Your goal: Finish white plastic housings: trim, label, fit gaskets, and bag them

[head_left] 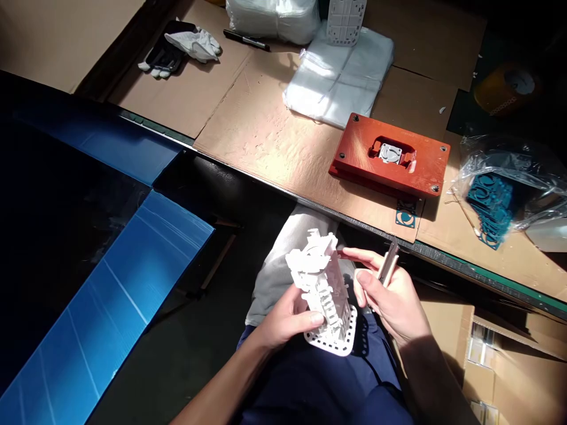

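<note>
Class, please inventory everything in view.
Bench: one, brown, centre
Fixture: one, red, on bench
Cutouts: several, teal, right
Bag: one, clear, right
Stacks: two, whitish, top
Panel: one, white, top
Pen: one, black, top
Gloves: some, white, upper left
Device: one, black, among gloves
Can: one, yellow, right
Box: one, brown, lower right
Flaps: two, blue, left
Part: one, white, lower centre
Tool: one, dark/pale, lower centre
Clothing: some, grey/navy, below
Left hand: one, holding part
Right hand: one, holding tool

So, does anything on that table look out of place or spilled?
One flat teal piece with cut-outs looks stray: it lies near the edge of the cardboard-covered table, by the orange-red rectangular block, apart from similar teal pieces at right. I see no spill.
</note>
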Motion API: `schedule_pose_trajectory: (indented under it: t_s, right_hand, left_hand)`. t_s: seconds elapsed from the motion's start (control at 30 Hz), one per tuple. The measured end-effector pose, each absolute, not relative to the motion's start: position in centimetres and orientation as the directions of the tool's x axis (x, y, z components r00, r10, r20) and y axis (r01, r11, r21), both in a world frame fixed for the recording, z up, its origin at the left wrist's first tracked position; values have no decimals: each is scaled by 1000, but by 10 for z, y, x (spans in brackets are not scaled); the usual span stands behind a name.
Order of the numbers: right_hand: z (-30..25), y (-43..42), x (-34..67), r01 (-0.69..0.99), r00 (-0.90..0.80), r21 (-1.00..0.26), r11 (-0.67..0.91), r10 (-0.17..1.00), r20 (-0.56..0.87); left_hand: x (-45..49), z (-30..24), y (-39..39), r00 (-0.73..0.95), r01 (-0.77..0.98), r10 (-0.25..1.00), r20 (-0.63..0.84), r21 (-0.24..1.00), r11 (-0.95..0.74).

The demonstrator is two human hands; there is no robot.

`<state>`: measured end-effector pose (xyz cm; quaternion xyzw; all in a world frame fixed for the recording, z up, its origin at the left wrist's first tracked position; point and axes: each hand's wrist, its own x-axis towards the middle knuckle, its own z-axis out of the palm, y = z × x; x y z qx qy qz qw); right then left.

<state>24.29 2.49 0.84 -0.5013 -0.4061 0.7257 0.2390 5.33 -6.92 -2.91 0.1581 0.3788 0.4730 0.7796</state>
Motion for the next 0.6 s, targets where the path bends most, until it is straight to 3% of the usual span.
schedule_pose_trajectory:
  t_s: [0.1, 0.23, 0.6]
  right_hand:
    - [13, 25, 245, 22, -492, -805, -593, 695, -525]
    - [16, 21, 243, -53, -482, -777, -628, 697, -530]
    - [20, 13, 240, -125, -431, -782, -611, 744, -511]
  left_hand:
    - [52, -25, -64, 217, -432, 874, -435, 760, 485]
    - [52, -15, -61, 160, -303, 882, -444, 828, 472]
    - [56, 0, -60, 24, -315, 907, -420, 858, 406]
